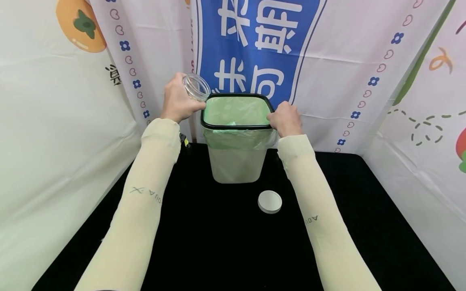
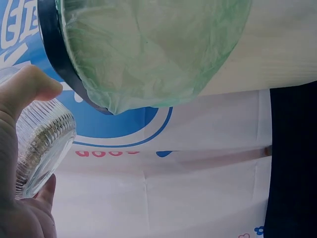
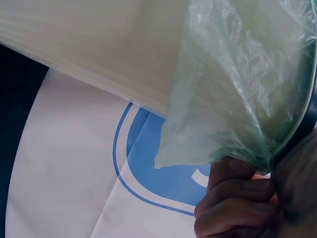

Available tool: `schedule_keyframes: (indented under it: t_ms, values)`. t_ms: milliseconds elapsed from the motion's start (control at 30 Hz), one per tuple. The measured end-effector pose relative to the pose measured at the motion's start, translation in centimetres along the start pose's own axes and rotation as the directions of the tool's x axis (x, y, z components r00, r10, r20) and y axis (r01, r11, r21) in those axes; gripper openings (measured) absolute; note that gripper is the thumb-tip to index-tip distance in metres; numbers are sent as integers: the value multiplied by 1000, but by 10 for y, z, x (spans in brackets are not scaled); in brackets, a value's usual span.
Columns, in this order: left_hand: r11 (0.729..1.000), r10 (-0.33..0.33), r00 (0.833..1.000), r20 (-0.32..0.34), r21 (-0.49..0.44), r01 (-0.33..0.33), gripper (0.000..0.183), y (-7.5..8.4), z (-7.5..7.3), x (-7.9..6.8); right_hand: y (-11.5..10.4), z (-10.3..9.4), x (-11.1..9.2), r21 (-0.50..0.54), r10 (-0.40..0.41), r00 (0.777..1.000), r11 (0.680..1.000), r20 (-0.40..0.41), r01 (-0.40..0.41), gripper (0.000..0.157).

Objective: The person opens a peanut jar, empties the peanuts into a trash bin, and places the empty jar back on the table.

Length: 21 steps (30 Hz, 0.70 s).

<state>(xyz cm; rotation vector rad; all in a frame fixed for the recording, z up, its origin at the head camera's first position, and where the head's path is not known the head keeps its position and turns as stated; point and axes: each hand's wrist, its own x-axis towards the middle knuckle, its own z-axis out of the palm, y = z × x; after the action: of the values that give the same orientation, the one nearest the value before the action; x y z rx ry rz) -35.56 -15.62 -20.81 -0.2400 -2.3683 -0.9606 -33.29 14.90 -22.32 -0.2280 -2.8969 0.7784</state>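
My left hand (image 1: 177, 99) grips a clear glass jar (image 1: 196, 87), tilted with its open mouth towards the trash can. In the left wrist view the jar (image 2: 47, 141) has a ribbed wall, with something brownish and grainy visible through it. The trash can (image 1: 237, 165) is pale, with a black rim (image 1: 236, 127) and a thin green bag (image 1: 236, 111) folded over it. At the can's right side my right hand (image 1: 286, 119) grips the rim, its curled fingers (image 3: 237, 210) against the bag's edge. The can's bottom is hidden from view.
A round white lid (image 1: 270, 201) lies on the black tabletop (image 1: 218, 242) in front of the can, nearer the right forearm. Printed white cloth (image 1: 335, 48) hangs behind the can and along both sides.
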Motion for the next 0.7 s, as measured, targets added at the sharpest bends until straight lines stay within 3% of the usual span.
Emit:
schedule_keyframes:
  t_ms: [433, 700]
  values:
    - [999, 26, 999, 29, 32, -27, 88, 15, 0, 3, 2, -1, -2, 15, 2, 1000, 1000, -3, -2, 34]
    - [998, 53, 998, 27, 42, -54, 91, 16, 2, 2, 2, 1, -2, 8, -14, 1000, 1000, -24, 14, 32]
